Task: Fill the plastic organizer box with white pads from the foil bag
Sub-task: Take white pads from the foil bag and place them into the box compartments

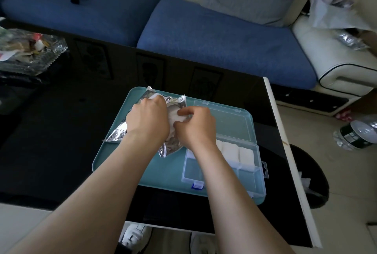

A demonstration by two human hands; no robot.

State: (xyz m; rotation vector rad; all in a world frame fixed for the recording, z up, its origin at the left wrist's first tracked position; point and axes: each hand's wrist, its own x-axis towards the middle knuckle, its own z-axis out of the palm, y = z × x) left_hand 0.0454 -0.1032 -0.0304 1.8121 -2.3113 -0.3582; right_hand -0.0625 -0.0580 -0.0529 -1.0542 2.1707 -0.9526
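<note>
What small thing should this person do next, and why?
Probably draw the right hand back, pulling the white pad it pinches out of the foil bag that the left hand grips, toward the organizer box: its near compartments look empty.

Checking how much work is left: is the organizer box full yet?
Partly filled. Its lid lies open; white pads sit in the far row of the organizer box, while the visible near compartments look empty.
</note>
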